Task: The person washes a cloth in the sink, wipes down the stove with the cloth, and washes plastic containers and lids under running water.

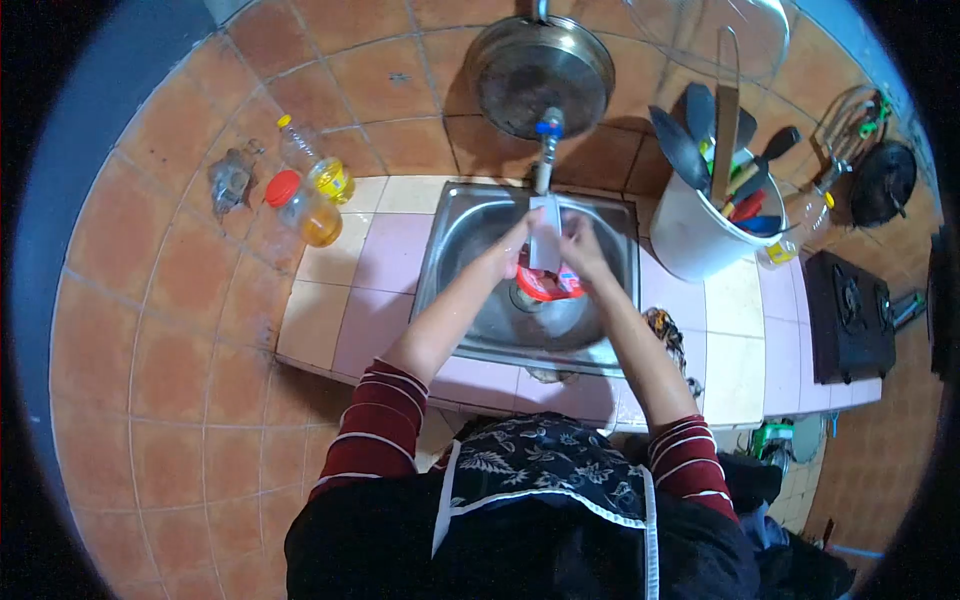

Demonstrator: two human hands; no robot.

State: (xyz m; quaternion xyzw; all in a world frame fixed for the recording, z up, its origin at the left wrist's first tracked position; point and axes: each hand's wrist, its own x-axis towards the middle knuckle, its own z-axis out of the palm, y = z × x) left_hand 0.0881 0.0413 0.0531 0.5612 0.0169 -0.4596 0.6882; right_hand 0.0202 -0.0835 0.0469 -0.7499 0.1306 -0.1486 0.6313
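Both my hands are over the metal sink (455, 250), under the tap (547, 165). My left hand (515, 252) is closed on the left side of a pale grey, flat rectangular object (545, 235). At its right side is my right hand (580, 245), smeared by motion, so its fingers are not clear. A red plastic item (540, 288), partly hidden by the pale object, lies just below the hands in the basin. Something pink and white touches its right part.
Left of the sink stand a red-lidded jar (320, 222) and an oil bottle (332, 180). A pan (540, 80) hangs behind the tap. To the right are a white utensil bucket (690, 235), another bottle (795, 235) and a black stove (850, 315). Dark scraps (665, 330) lie beside the sink.
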